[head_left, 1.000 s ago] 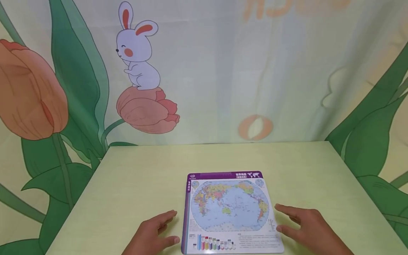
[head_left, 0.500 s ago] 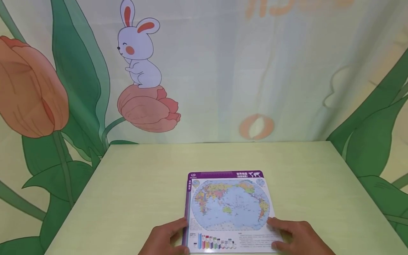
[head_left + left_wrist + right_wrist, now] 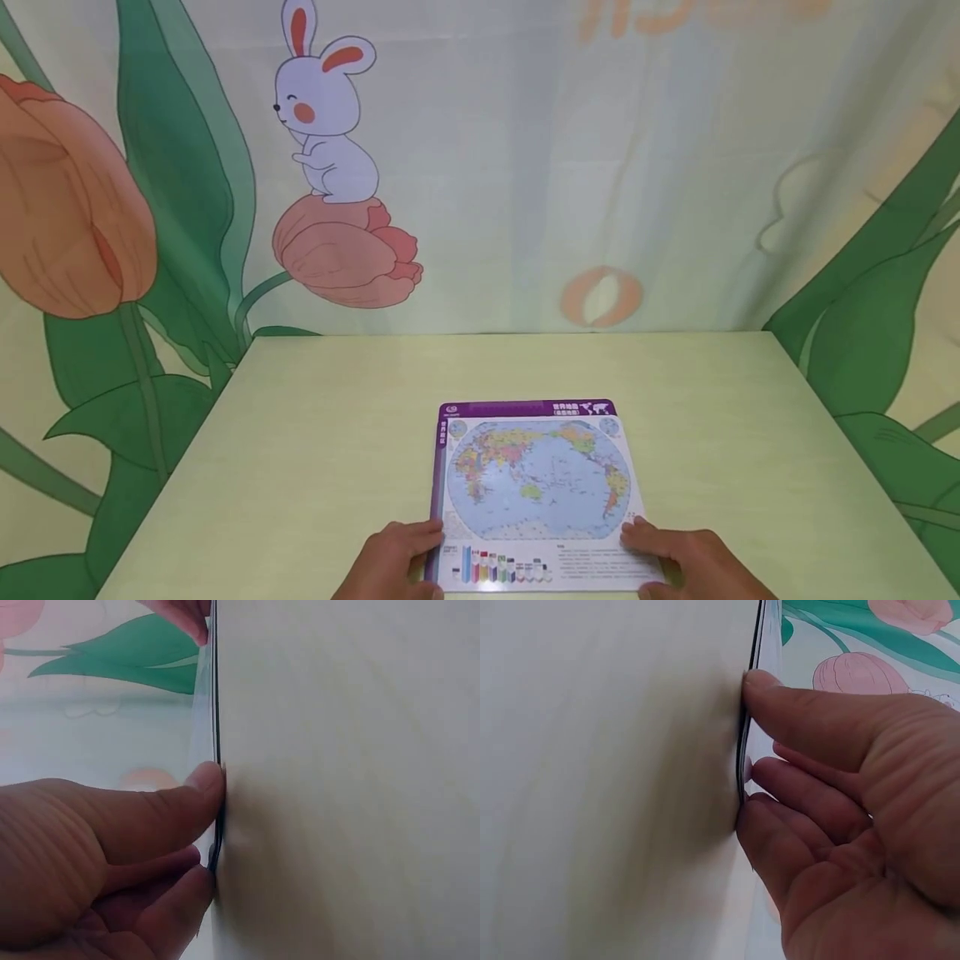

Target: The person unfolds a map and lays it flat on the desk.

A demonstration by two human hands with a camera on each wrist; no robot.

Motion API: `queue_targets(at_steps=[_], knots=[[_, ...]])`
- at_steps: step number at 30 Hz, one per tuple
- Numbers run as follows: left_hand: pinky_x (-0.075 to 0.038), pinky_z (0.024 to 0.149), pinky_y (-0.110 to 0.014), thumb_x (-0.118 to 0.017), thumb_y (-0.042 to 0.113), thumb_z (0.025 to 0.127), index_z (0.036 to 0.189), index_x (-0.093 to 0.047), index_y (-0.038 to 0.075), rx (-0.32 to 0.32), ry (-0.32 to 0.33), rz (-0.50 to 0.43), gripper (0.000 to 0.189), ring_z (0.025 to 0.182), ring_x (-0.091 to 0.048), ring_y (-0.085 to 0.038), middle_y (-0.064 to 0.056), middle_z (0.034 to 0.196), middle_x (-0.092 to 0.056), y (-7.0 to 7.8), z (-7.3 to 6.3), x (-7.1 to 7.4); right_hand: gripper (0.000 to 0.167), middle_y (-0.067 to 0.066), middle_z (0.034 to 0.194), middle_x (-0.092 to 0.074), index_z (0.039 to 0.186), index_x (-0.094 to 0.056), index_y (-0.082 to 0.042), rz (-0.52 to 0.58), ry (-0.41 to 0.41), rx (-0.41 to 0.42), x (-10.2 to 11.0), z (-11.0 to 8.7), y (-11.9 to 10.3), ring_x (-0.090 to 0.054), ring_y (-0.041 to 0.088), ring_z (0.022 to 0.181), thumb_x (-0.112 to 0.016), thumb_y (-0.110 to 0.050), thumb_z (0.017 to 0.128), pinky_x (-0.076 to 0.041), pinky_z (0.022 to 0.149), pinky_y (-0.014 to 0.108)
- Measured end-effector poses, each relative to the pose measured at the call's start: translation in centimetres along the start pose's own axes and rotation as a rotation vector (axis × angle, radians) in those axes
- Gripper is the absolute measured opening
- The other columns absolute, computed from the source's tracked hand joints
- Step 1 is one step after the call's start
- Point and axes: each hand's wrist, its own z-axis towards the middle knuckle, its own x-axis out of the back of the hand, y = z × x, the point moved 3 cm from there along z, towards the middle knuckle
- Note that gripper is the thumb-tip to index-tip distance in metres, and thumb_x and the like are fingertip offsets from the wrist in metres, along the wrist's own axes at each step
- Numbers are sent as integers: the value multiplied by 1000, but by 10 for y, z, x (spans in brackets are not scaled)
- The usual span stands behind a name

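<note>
A flat world map board (image 3: pixel 540 492) with a purple top border lies on the table in front of me. At its near left corner my left hand (image 3: pixel 393 558) grips the edge, thumb low and fingers along the side. My right hand (image 3: pixel 697 562) holds the near right corner the same way, its index fingertip reaching over the right margin. In the left wrist view the board's thin dark edge (image 3: pixel 217 712) runs up past the thumb (image 3: pixel 161 817). The right wrist view has thumb and fingertips close against the edge (image 3: pixel 742 750).
The pale yellow-green table (image 3: pixel 337 417) extends around the board on its left, right and far sides. Behind it hangs a curtain (image 3: pixel 480 167) printed with a white rabbit (image 3: pixel 326 125), tulips and green leaves.
Both hands have come inward from either side of the map board and taken hold of its near corners. The board has stayed in nearly the same place.
</note>
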Motion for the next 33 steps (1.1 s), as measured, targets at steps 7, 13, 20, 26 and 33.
queue_targets(at_steps=[7, 13, 20, 26, 33], knots=[[-54, 108, -42, -90, 22, 82, 134, -71, 0, 19, -22, 83, 60, 126, -60, -34, -7, 146, -66, 9, -2, 1, 73, 7, 157, -57, 148, -62, -16, 10, -30, 34, 4, -3, -1, -52, 45, 144, -83, -50, 87, -46, 112, 66], [-53, 109, -46, -89, 25, 85, 134, -71, 0, 63, -64, 84, 58, 127, -58, -32, -7, 148, -64, 12, 0, 1, 72, 6, 156, -58, 148, -62, -16, -10, -27, 66, 4, -1, 0, -54, 45, 143, -82, -50, 88, -48, 110, 65], [-53, 109, -49, -88, 23, 86, 131, -72, -2, 58, -85, 50, 53, 124, -59, -33, -8, 143, -65, 11, 1, 2, 70, 5, 155, -58, 146, -63, -15, -6, -8, 65, 2, -6, -3, -54, 43, 144, -83, -47, 88, -48, 112, 62], [-55, 105, -41, -88, 22, 86, 127, -74, -3, -41, -94, 113, 50, 119, -60, -30, -8, 136, -67, 9, 4, 5, 66, 5, 155, -59, 145, -65, -14, -19, 50, 13, -4, -12, -11, -54, 41, 144, -86, -38, 87, -49, 111, 58], [-56, 98, -30, -88, 27, 86, 127, -76, 1, -81, -137, 189, 50, 110, -58, -21, -5, 131, -68, 10, 11, 4, 63, -1, 152, -62, 145, -66, -17, -66, 148, -14, -7, -17, -17, -58, 31, 142, -87, -24, 86, -57, 104, 42]])
